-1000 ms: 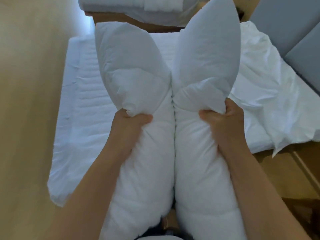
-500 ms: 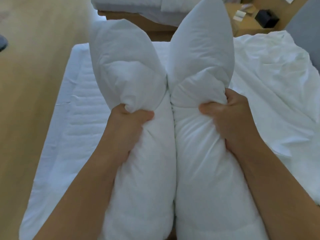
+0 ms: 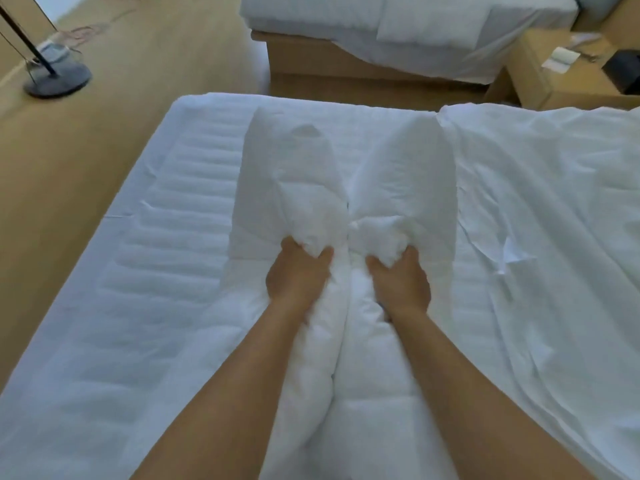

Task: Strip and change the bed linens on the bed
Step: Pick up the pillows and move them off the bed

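While pressing down onto the bed [image 3: 156,258] in the middle of the frame, grasping a white pillow [image 3: 401,181] with both grips. Lying lengthwise on the quilted mattress pad, running from the lower centre toward the upper centre, and showing as two long lobes pushed side by side with a deep crease between them; not possible to tell whether one pillow folded along its length or two laid together. Clenching the left grip [image 3: 299,271] on a bunched wad of fabric on the left-of-frame lobe, thumb and fingers digging into the filling. Clenching the right grip [image 3: 398,282] likewise on a wad of the right-of-frame lobe, just beside the crease. Reaching in with both bare forearms [image 3: 221,393] from the bottom edge, converging toward the centre. Lying crumpled over the right side of the frame, against the right lobe's edge: a loose white sheet [image 3: 554,220]. Standing across the upper centre and upper right: a second bed [image 3: 398,26] with white linen on a wooden base. Sitting in the upper right corner: a wooden nightstand [image 3: 526,77], bearing a slip of paper [image 3: 561,58] and a dark box [image 3: 623,72]. Standing at the upper left on the wooden floor [image 3: 121,116]: a round dark stand base [image 3: 57,79] with a thin pole rising out of frame.
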`<move>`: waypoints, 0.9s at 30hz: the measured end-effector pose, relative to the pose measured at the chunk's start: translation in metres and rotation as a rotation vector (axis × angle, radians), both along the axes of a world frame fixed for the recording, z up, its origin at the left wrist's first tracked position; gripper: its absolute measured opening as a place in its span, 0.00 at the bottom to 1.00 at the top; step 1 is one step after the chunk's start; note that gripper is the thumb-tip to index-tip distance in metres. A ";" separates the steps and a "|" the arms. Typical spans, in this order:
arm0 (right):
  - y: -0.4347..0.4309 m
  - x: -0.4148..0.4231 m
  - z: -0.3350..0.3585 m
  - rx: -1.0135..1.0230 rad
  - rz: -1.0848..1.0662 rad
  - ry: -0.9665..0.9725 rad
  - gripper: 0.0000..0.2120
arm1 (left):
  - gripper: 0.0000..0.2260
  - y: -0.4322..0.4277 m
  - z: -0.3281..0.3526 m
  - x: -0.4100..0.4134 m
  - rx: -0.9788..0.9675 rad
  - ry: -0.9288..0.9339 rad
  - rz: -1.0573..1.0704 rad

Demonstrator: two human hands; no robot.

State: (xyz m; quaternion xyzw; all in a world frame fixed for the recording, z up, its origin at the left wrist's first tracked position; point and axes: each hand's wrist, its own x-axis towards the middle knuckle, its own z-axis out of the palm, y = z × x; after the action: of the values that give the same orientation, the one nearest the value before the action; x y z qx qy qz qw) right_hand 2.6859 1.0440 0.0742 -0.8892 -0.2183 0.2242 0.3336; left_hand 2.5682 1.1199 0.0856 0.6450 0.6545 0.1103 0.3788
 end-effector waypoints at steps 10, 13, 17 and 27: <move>0.025 0.007 -0.075 0.123 -0.057 -0.142 0.34 | 0.34 0.011 -0.084 0.027 0.268 0.018 0.175; 0.025 -0.011 -0.063 0.145 -0.057 -0.348 0.26 | 0.32 0.006 -0.076 0.014 0.304 -0.013 0.218; 0.029 -0.039 -0.041 0.078 -0.039 -0.525 0.26 | 0.29 0.012 -0.053 -0.012 0.290 -0.037 0.205; 0.059 -0.117 -0.006 -0.085 0.095 -0.662 0.35 | 0.18 0.002 0.021 -0.091 0.807 -0.036 -0.280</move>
State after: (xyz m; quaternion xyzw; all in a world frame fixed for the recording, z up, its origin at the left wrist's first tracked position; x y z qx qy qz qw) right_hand 2.5686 1.1028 0.0679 -0.9157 -0.3466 -0.0528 0.1965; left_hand 2.4768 1.1219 0.1071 0.8222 0.4582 0.3161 0.1187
